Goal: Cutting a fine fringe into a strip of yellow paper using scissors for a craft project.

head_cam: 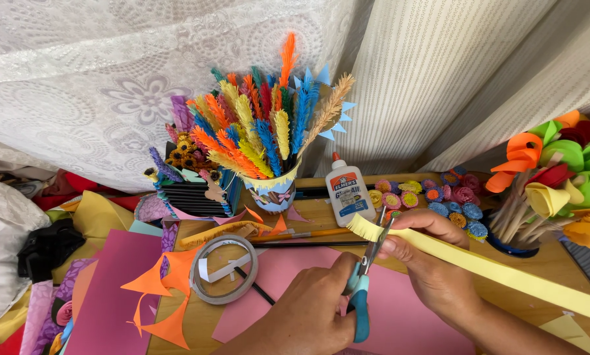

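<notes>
Both hands (pixel 374 276) closed (fingers curled)

We see matt yellow paper strip (pixel 505 273), scissors (pixel 367 276) with shiny metal blades and smooth blue plastic handles, a wooden table (pixel 545 263), lace cloth curtain (pixel 111 79).

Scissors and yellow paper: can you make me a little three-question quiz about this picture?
1. True or false: the scissors have blue handles.
2. Which hand holds the yellow paper strip?
3. What stands just behind the strip's fringed end: A) white glue bottle, B) tape roll, C) pink paper sheet?

Key: 1 true. 2 the right hand; the left hand works the scissors. 3 A.
</notes>
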